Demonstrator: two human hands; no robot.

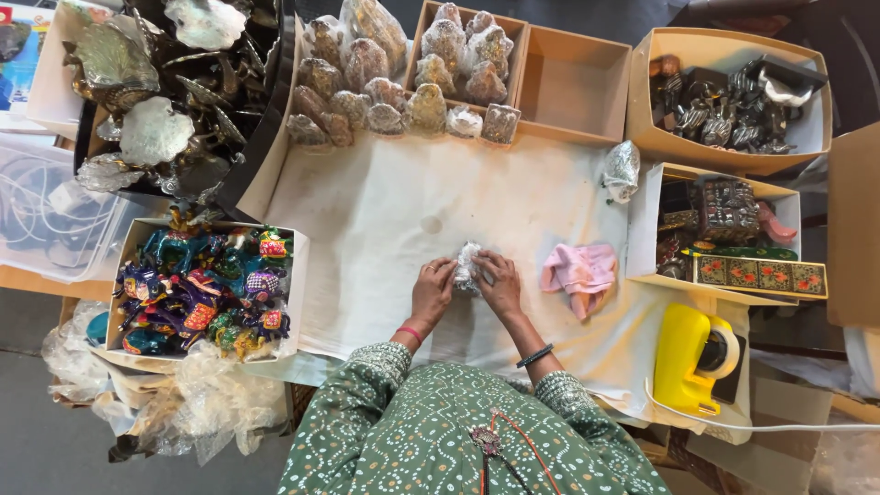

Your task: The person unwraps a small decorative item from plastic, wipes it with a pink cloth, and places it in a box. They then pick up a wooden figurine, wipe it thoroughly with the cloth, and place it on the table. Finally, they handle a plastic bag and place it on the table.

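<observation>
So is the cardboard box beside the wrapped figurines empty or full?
Empty: the cardboard box shows only its bare brown floor, while the neighbouring box holds wrapped figurines.

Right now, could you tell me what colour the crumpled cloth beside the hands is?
Pink; the cloth shows best in the head view.

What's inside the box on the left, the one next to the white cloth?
The box holds a heap of brightly painted animal figurines in blue, purple, green and red. Those on top cover its bottom and anything lying lower down.

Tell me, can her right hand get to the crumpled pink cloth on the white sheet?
Probably yes. The right hand holds a small plastic-wrapped bundle together with the left hand, but the crumpled pink cloth lies just beside it, with nothing between.
</observation>
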